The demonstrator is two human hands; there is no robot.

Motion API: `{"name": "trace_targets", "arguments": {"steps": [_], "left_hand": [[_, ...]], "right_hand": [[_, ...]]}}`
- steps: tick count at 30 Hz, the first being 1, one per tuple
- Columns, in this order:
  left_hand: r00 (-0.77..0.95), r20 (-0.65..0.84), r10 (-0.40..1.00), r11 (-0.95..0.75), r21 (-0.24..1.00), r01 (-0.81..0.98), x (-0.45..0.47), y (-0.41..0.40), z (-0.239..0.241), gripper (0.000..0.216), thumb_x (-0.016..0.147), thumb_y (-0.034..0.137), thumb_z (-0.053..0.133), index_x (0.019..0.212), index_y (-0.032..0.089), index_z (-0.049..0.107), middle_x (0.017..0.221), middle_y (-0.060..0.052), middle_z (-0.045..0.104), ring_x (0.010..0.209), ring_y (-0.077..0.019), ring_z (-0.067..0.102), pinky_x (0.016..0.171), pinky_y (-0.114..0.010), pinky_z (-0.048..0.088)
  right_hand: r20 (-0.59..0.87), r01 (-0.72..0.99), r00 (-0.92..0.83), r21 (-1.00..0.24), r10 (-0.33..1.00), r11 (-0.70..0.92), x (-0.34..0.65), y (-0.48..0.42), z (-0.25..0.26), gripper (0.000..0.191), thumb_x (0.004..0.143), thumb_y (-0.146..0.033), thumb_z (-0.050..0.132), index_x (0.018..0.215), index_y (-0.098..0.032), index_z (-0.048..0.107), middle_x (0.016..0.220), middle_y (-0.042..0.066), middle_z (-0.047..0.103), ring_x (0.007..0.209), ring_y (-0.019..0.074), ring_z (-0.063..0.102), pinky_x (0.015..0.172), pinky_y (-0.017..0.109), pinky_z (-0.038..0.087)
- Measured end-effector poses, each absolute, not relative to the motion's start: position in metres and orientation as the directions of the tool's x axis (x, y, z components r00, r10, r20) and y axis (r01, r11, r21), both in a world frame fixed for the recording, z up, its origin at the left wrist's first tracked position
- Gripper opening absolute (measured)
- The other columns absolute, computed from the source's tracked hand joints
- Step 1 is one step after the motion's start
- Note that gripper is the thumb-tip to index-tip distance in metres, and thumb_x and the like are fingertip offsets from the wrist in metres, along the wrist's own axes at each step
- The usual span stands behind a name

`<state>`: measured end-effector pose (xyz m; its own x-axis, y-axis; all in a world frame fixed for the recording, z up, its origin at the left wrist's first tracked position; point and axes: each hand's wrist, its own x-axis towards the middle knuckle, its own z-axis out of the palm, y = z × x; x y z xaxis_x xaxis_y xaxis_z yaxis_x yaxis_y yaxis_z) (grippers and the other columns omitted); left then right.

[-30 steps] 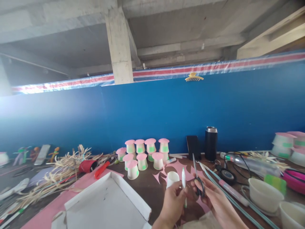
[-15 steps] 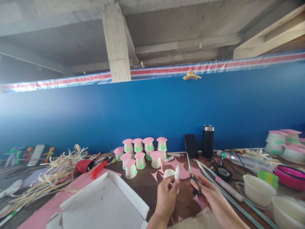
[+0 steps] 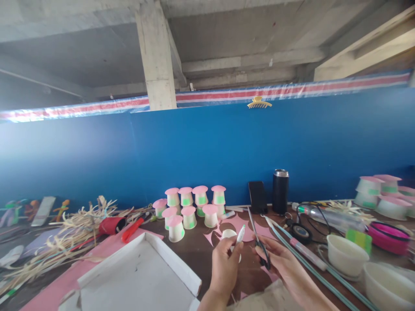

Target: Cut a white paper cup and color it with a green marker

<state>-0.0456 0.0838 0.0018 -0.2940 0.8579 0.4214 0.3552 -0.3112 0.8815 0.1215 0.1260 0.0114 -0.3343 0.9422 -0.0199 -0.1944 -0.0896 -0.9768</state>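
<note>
Blue partition (image 3: 201, 151), messy counter (image 3: 198, 249): left hand (image 3: 224, 264) has a pinching grip on a white pen-like stick (image 3: 241, 234), right hand (image 3: 279, 255) grasps scissors (image 3: 254, 228), pink scraps (image 3: 237, 223) just beyond, white box (image 3: 136, 276) crowding the left.

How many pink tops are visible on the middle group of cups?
9 pink tops: four across the back, one at far left, four lower in front. Others may be hidden.
</note>
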Motion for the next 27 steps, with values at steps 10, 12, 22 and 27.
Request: {"name": "trace_targets", "arguments": {"steps": [10, 12, 22, 27], "left_hand": [[-0.372, 0.509, 0.776, -0.233, 0.780, 0.581, -0.053, 0.083, 0.003, 0.023, 0.090, 0.027, 0.052, 0.101, 0.024, 0.071, 0.099, -0.003, 0.069, 0.087, -0.0165, 0.063, 0.078, -0.024, 0.045], [-0.373, 0.529, 0.762, -0.207, 0.745, 0.634, -0.053, 0.081, 0.004, 0.024, 0.090, 0.026, 0.052, 0.104, 0.025, 0.070, 0.103, -0.004, 0.069, 0.091, -0.0172, 0.064, 0.082, -0.025, 0.046], [-0.376, 0.539, 0.753, -0.102, 0.661, 0.743, -0.053, 0.079, 0.005, 0.026, 0.089, 0.022, 0.053, 0.109, 0.027, 0.069, 0.109, -0.003, 0.068, 0.090, -0.0172, 0.065, 0.080, -0.024, 0.048], [-0.364, 0.543, 0.757, -0.103, 0.649, 0.754, -0.052, 0.077, 0.007, 0.024, 0.090, 0.023, 0.053, 0.107, 0.027, 0.070, 0.106, -0.003, 0.068, 0.090, -0.0170, 0.065, 0.080, -0.023, 0.048]], "right_hand": [[0.074, -0.124, -0.375, -0.992, 0.924, 0.029, 0.120, 0.113, 0.028, 0.043, 0.063, -0.038, 0.081, 0.102, -0.023, 0.074, 0.080, 0.000, 0.067, 0.075, 0.0155, 0.058, 0.064, 0.022, 0.044], [0.096, -0.088, -0.372, -0.994, 0.923, 0.068, 0.120, 0.113, 0.028, 0.043, 0.061, -0.039, 0.082, 0.099, -0.022, 0.076, 0.082, 0.001, 0.068, 0.078, 0.0177, 0.059, 0.067, 0.024, 0.045], [0.122, -0.024, -0.433, -0.992, 0.893, 0.124, 0.118, 0.113, 0.027, 0.043, 0.065, -0.041, 0.079, 0.104, -0.024, 0.075, 0.091, 0.004, 0.072, 0.089, 0.0240, 0.062, 0.076, 0.031, 0.048], [0.105, -0.004, -0.403, -0.994, 0.909, 0.113, 0.118, 0.114, 0.024, 0.047, 0.063, -0.042, 0.080, 0.106, -0.023, 0.075, 0.084, 0.003, 0.072, 0.081, 0.0220, 0.062, 0.072, 0.030, 0.048]]}}
